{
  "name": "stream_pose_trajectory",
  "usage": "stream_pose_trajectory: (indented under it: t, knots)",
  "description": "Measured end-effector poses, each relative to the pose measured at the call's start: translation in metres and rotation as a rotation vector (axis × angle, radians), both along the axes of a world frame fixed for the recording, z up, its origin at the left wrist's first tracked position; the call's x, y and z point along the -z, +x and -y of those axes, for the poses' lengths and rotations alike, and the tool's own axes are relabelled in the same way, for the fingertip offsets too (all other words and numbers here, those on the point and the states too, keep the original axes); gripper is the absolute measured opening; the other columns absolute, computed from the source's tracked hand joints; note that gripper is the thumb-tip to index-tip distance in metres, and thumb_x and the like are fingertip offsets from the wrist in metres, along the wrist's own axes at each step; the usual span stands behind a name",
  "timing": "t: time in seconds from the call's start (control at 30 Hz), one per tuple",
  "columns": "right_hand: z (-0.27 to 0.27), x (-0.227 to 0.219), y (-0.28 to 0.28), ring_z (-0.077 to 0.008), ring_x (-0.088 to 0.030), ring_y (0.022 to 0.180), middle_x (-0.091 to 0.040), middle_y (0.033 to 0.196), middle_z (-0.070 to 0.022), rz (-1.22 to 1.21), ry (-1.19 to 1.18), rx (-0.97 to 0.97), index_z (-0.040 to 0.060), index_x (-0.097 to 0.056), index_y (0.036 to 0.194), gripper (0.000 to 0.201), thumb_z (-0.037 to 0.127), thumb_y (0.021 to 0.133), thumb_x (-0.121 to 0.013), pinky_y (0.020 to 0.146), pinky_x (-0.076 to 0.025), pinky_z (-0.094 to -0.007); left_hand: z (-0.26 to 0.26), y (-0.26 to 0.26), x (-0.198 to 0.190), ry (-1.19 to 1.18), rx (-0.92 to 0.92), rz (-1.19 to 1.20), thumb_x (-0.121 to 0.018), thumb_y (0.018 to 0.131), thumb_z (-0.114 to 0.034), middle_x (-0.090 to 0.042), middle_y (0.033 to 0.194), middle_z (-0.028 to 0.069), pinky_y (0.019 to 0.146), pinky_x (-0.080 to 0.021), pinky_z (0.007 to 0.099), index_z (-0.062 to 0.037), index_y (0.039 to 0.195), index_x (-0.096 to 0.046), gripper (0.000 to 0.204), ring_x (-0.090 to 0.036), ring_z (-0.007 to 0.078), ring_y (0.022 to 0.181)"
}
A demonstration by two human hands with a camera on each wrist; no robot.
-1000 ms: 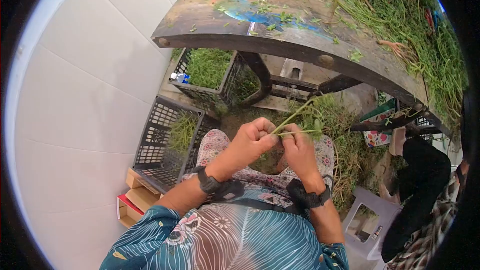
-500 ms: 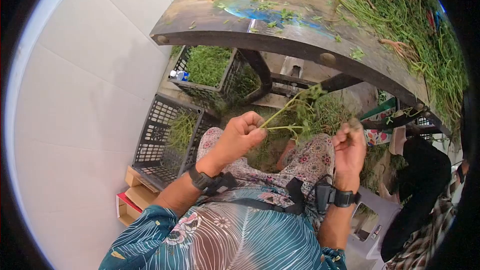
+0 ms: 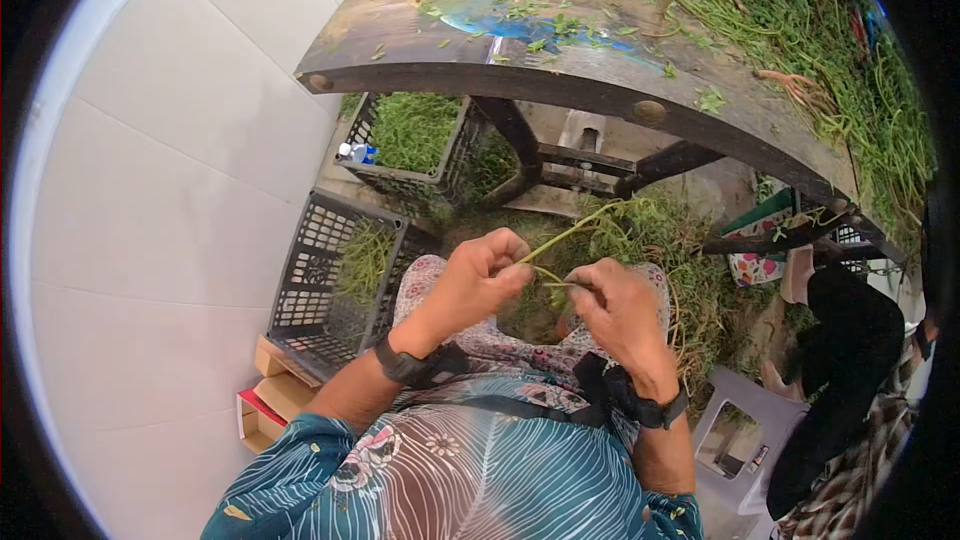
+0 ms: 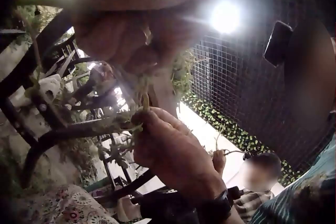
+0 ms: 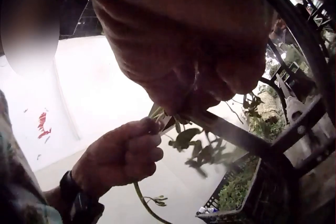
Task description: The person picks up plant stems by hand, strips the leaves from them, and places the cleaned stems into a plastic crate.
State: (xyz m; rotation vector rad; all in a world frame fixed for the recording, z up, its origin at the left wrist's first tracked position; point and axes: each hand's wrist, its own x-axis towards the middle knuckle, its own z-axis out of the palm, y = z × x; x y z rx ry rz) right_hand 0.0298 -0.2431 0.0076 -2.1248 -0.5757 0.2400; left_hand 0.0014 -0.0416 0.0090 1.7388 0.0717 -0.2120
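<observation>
**Both hands on one green stem**

Over the lap, below the worktop's near edge, the left hand (image 3: 487, 275) curls round the cut end of a thin leafy stem (image 3: 570, 231), thumb against forefinger. The right hand (image 3: 612, 310) meets it from the other side, its fingertips (image 3: 578, 282) pinching a small side shoot just beside the left thumb. The stem rises from the two hands towards the worktop's underside, its leafy tip free in the air.

It looks light, soft and whippy; the leaves would probably bruise or tear under a hard squeeze. The firmer bare stalk near the cut end seems the safest place to hold.

Further out, a black crate (image 3: 325, 280) with a few greens sits by the left knee, and a fuller crate (image 3: 410, 145) stands under the worktop (image 3: 480, 65), whose far right side is heaped with greens (image 3: 800, 30).
</observation>
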Motion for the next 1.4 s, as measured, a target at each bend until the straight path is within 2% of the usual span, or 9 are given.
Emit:
stream_pose_trajectory:
  t: [0.23, 0.43, 0.63, 0.73, 0.87, 0.97, 1.13, 1.23, 1.4]
  knots:
    - [-0.013, 0.016, -0.008, -0.0335, -0.057, 0.074, -0.057, 0.080, -0.0178, -0.284, 0.229, 0.023, 0.0005, -0.057, 0.094, 0.020, 0.013, 0.079, -0.052, 0.065, -0.044, -0.0371, 0.000, 0.000, -0.003, -0.088, -0.011, -0.043, -0.057, 0.081, -0.008, -0.048, 0.065, -0.0063, 0.050, -0.033, 0.0174, -0.0023, 0.085, -0.053, 0.007, -0.041, 0.0000, 0.057]
    - [-0.005, 0.014, -0.007, -0.0339, -0.054, 0.069, -0.053, 0.076, -0.0216, -0.312, 0.105, -0.075, -0.0021, -0.053, 0.085, 0.018, 0.015, 0.081, -0.048, 0.060, -0.041, -0.0406, -0.005, 0.000, -0.003, -0.079, -0.047, -0.018, -0.057, 0.081, -0.008, -0.047, 0.063, -0.0072, 0.049, -0.032, 0.0173, -0.0029, 0.084, -0.054, 0.006, -0.039, -0.0005, 0.057]
    - [0.000, 0.025, -0.009, -0.0344, -0.053, 0.070, -0.049, 0.072, -0.0235, 0.001, -0.062, 0.014, -0.0018, -0.053, 0.082, 0.018, 0.014, 0.082, -0.043, 0.060, -0.040, -0.0413, -0.001, -0.004, -0.011, -0.062, 0.044, -0.105, -0.057, 0.082, -0.008, -0.045, 0.059, -0.0076, 0.047, -0.029, 0.0179, -0.0033, 0.083, -0.054, 0.006, -0.037, -0.0004, 0.054]
    - [-0.004, 0.036, 0.001, -0.0311, -0.054, 0.069, -0.051, 0.070, -0.0187, -0.229, 0.047, 0.230, 0.0011, -0.057, 0.084, 0.018, 0.014, 0.082, -0.044, 0.058, -0.041, -0.0402, 0.011, -0.010, -0.006, -0.015, 0.116, -0.022, -0.056, 0.082, -0.008, -0.045, 0.058, -0.0075, 0.047, -0.029, 0.0180, -0.0034, 0.084, -0.053, 0.005, -0.036, -0.0003, 0.053]
    - [0.018, 0.055, 0.014, -0.0222, -0.056, 0.067, -0.058, 0.093, -0.0103, 0.041, -0.045, 0.225, 0.0019, -0.057, 0.096, 0.022, 0.017, 0.085, -0.045, 0.059, -0.047, -0.0307, 0.015, -0.007, -0.012, -0.099, 0.091, -0.032, -0.055, 0.083, -0.009, -0.045, 0.060, -0.0079, 0.047, -0.029, 0.0172, -0.0031, 0.085, -0.053, 0.006, -0.037, -0.0007, 0.053]
    - [0.043, 0.052, 0.027, -0.0226, -0.058, 0.071, -0.058, 0.094, -0.0128, -0.817, 0.834, 0.493, -0.0013, -0.051, 0.103, 0.025, 0.016, 0.087, -0.044, 0.062, -0.052, -0.0314, 0.006, -0.004, -0.014, -0.194, 0.041, -0.066, -0.055, 0.084, -0.009, -0.045, 0.061, -0.0083, 0.047, -0.029, 0.0166, -0.0034, 0.085, -0.053, 0.006, -0.037, -0.0010, 0.053]
    - [0.077, 0.054, 0.016, -0.0241, -0.059, 0.074, -0.057, 0.085, -0.0092, -0.870, 1.228, 0.485, 0.0037, -0.048, 0.105, 0.022, 0.018, 0.089, -0.043, 0.053, -0.049, -0.0295, -0.003, -0.004, -0.014, -0.225, 0.010, -0.149, -0.056, 0.084, -0.010, -0.045, 0.061, -0.0083, 0.046, -0.027, 0.0162, -0.0040, 0.086, -0.054, 0.007, -0.036, -0.0013, 0.053]
    - [0.076, 0.043, 0.015, -0.0216, -0.056, 0.069, -0.055, 0.082, -0.0071, -0.867, 1.416, 0.530, 0.0054, -0.050, 0.102, 0.021, 0.022, 0.090, -0.046, 0.050, -0.046, -0.0284, -0.002, -0.004, -0.010, -0.225, 0.006, -0.130, -0.056, 0.084, -0.010, -0.045, 0.061, -0.0083, 0.046, -0.026, 0.0162, -0.0042, 0.086, -0.054, 0.007, -0.036, -0.0014, 0.053]
    - [0.068, 0.013, 0.015, -0.0133, -0.052, 0.065, -0.054, 0.076, -0.0025, -0.706, 1.070, 0.341, 0.0046, -0.055, 0.099, 0.019, 0.018, 0.087, -0.055, 0.059, -0.042, -0.0253, -0.003, -0.003, -0.014, -0.137, 0.052, -0.088, -0.058, 0.083, -0.012, -0.044, 0.061, -0.0084, 0.046, -0.026, 0.0166, -0.0041, 0.085, -0.054, 0.009, -0.035, -0.0012, 0.053]
